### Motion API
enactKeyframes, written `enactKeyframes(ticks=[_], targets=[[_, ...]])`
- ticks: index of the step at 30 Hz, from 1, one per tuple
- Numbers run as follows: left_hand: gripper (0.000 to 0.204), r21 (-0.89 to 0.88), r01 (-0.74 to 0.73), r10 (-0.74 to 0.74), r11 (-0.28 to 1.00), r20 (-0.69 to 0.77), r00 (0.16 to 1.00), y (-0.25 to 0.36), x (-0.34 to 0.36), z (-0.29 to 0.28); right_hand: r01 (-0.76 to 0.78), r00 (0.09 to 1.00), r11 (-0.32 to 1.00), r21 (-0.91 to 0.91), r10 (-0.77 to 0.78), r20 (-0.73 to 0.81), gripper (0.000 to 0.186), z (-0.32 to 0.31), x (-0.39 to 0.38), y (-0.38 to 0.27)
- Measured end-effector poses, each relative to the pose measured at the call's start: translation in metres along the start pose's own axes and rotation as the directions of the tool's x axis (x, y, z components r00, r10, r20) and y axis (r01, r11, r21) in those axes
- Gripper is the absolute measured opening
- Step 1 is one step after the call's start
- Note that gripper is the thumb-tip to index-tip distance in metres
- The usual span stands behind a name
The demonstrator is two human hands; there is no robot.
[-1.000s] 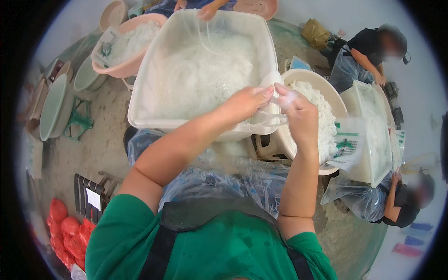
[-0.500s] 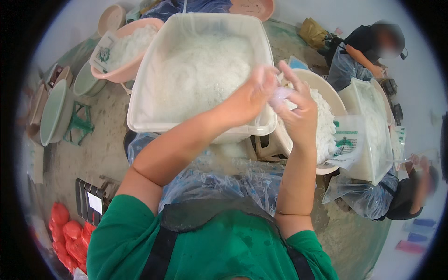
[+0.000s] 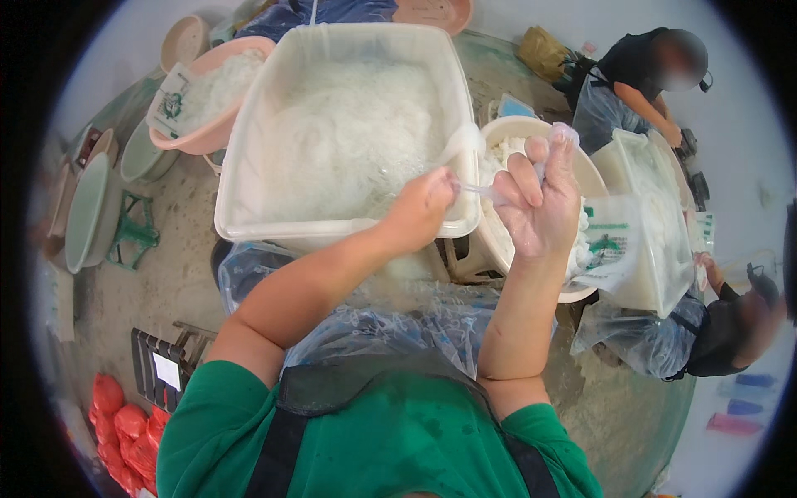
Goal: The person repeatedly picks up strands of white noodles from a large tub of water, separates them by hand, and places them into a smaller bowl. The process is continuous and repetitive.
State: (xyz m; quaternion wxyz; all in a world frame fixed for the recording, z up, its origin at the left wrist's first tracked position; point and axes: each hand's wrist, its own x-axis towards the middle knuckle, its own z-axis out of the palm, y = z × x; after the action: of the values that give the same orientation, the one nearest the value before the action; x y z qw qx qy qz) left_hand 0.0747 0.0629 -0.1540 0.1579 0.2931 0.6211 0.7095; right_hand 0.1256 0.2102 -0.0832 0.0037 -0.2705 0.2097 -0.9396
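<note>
My right hand (image 3: 544,203) is raised just right of the big white tub (image 3: 249,166), fingers loosely spread and half curled, a thin strand of wet white noodles (image 3: 481,192) pinched at the fingertips; my left hand (image 3: 423,207) is closed in a fist at the tub's near right corner, gripping the other end of the same strand, which runs taut between the two; the bulk of the noodles (image 3: 349,141) lies inside the tub, soaking and tangled; to do this well, I judge I should keep the pull gentle and even so the strand does not snap, and keep it above the tub's rim so drips fall back in; the round basin (image 3: 581,170) just right of the tub already holds a heap of noodles.
</note>
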Motion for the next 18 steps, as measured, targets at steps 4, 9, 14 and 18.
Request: enactKeyframes(ticks=[4, 9, 14, 18], targets=[[0.018, -0.615, 0.344, -0.541, 0.710, -0.163, 0.825, 0.010, 0.024, -0.011, 0.107, 0.941, 0.840, -0.533, -0.258, -0.217, 0.017, 0.036, 0.001, 0.005], [0.021, -0.555, 0.412, -0.359, 0.723, 0.208, 0.910, 0.063, 0.035, -0.032, -0.181, 0.791, -0.061, -0.982, -0.603, -0.108, 0.059, -0.005, -0.019, 0.006], [0.019, -0.876, 0.224, 0.186, 0.426, 0.328, 0.926, 0.099, 0.064, -0.053, -0.392, 0.920, -0.116, -0.912, -0.044, -0.390, 0.018, 0.004, -0.008, 0.063], [0.032, -0.242, 0.033, -0.004, 0.970, 0.120, 0.993, 0.073, 0.066, -0.069, -0.422, 0.892, -0.101, -0.901, -0.224, -0.392, 0.013, 0.006, 0.019, 0.058]])
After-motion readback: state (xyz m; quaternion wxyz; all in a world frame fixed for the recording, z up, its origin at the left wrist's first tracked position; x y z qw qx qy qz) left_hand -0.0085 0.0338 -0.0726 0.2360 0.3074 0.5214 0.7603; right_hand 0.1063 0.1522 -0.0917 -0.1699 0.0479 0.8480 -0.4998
